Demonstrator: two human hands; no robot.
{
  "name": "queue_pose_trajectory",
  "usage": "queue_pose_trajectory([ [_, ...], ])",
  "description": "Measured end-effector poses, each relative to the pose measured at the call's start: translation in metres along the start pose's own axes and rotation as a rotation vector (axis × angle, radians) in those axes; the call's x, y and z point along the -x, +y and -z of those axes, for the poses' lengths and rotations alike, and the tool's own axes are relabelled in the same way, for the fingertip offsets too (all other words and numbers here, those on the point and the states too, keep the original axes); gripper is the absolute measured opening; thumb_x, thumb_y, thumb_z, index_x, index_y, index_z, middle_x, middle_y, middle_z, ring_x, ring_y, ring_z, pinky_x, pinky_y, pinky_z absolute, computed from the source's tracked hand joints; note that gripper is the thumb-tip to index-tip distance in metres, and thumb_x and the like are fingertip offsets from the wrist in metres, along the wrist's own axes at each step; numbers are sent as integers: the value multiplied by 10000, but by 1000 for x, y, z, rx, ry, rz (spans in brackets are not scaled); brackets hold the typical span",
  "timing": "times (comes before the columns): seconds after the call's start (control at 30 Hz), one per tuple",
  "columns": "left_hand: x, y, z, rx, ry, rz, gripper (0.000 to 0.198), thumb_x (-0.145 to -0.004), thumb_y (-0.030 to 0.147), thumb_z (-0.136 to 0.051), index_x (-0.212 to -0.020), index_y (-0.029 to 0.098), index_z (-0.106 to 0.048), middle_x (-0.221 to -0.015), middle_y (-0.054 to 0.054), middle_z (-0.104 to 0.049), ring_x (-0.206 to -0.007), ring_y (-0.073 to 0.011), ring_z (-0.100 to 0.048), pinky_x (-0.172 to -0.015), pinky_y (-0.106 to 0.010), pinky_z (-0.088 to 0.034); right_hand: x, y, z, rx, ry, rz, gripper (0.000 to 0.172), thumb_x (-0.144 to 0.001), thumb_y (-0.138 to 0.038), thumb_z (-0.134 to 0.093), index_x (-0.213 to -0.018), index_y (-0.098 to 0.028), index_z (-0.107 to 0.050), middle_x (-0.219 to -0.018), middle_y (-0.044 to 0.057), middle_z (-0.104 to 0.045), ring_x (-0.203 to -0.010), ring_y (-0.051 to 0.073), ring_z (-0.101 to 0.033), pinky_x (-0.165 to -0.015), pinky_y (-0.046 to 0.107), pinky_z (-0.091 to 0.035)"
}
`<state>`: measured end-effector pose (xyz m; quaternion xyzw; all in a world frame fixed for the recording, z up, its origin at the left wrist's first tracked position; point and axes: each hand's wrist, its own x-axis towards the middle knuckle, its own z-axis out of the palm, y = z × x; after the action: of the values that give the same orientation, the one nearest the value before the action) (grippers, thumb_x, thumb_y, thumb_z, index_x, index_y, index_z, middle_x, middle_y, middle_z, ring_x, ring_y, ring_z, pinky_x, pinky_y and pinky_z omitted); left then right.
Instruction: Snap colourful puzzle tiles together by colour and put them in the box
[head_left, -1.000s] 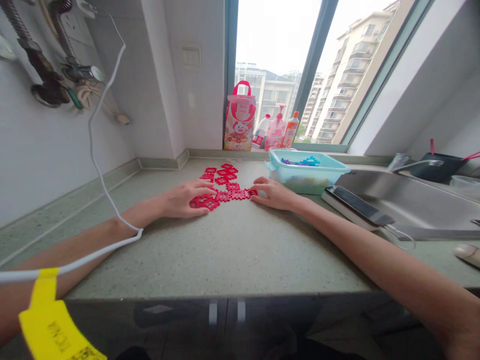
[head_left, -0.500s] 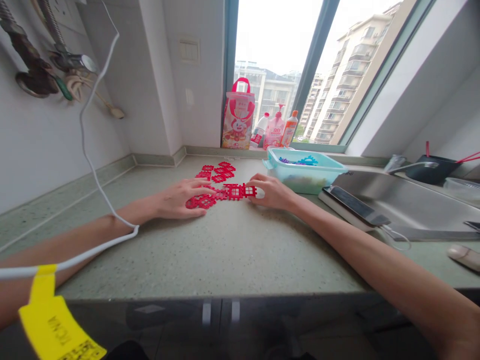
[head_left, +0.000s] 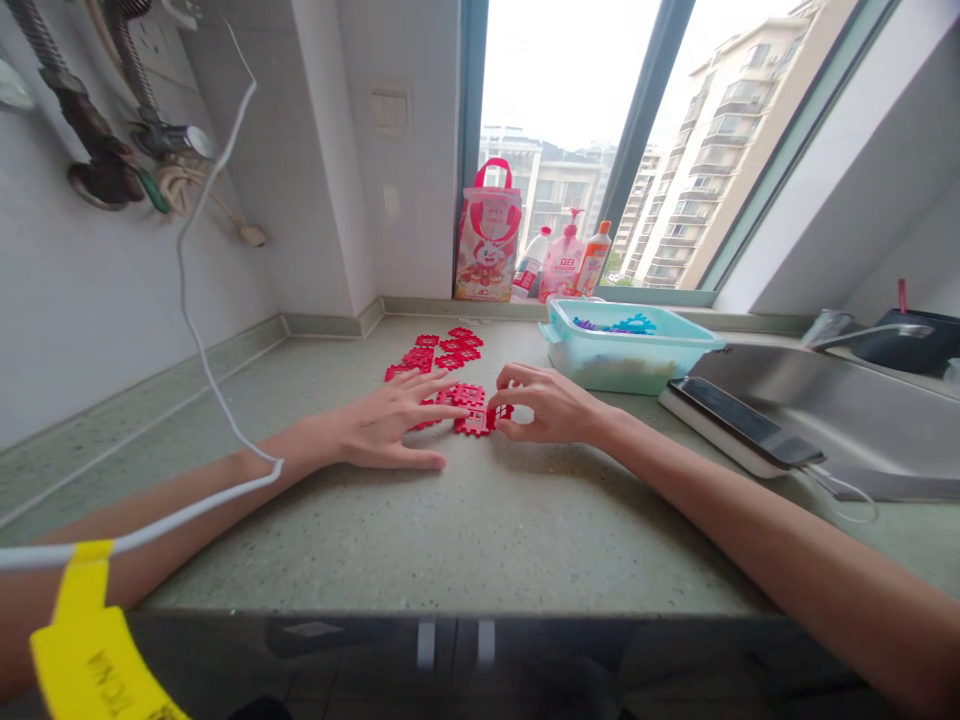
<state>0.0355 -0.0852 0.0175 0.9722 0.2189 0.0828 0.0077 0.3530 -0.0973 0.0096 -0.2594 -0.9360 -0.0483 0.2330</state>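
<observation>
Several red plastic interlocking building tiles (head_left: pixel 471 395) with notched edges and window-like openings lie on the counter. My left hand (head_left: pixel 397 415) is spread flat over part of them, its fingers apart, hiding some. My right hand (head_left: pixel 547 400) pinches one red tile (head_left: pixel 500 412) between thumb and fingers. That tile stands tilted at the right edge of a flat red tile (head_left: pixel 472 422); whether the two are joined I cannot tell. Behind my left hand lie more loose red tiles (head_left: pixel 459 348).
A light-blue plastic bin (head_left: pixel 630 365) with blue and purple pieces stands at the back right. A phone (head_left: pixel 739 420) on a white block lies beside the steel sink (head_left: pixel 862 420). Bottles (head_left: pixel 562 262) and a pink bag (head_left: pixel 487 245) line the window sill. A white cable (head_left: pixel 202 340) hangs at left.
Both hands have come slightly nearer. The tile in my right hand has gone from nearly flat to tilted up. My left hand has spread its fingers and moved right over the tiles.
</observation>
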Motion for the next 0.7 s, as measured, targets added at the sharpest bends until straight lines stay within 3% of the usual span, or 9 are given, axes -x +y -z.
queue_pose_trajectory([
  [0.13,-2,10,2,15,-8,16,680,-901,721,-651,-1518,453,-553,-1720,7,-334,-1579,-370,-296,-1270,-588,-293,-2,-4,-7,-132,81,-122,549,-872,-400,-760,-1385,-239,-649,-1113,81,-716,-956,217,-689,-908,370,-547],
  [0.27,-5,16,1,40,-23,-2,664,-911,700,-652,-1520,456,-550,-1721,4,-331,-1578,-362,-304,-1275,-590,-281,-4,-5,-17,-349,142,-203,720,-845,-447,-820,-1477,-259,-530,-1121,61,-763,-1006,208,-724,-919,366,-564],
  [0.37,-6,15,0,42,6,-33,674,-897,689,-679,-1509,426,-574,-1706,-11,-366,-1570,-365,-322,-1273,-581,-289,-6,-8,-20,-397,120,-215,625,-849,-427,-835,-1393,-258,-578,-1114,54,-781,-996,205,-741,-904,362,-570],
  [0.53,-2,-2,1,-8,140,-35,635,-864,659,-734,-1398,321,-679,-1604,-77,-521,-1504,-369,-430,-1275,-578,-273,-10,-15,-16,-274,3,-42,188,-971,-397,-722,-1087,-254,-760,-1104,60,-785,-1044,222,-716,-967,392,-555],
  [0.7,7,-25,4,-29,199,-2,592,-866,610,-749,-1341,260,-706,-1522,-109,-600,-1472,-349,-473,-1255,-546,-319,-10,-14,-13,-220,20,36,191,-1033,-342,-636,-1113,-251,-784,-1296,98,-737,-1186,241,-663,-1044,447,-529],
])
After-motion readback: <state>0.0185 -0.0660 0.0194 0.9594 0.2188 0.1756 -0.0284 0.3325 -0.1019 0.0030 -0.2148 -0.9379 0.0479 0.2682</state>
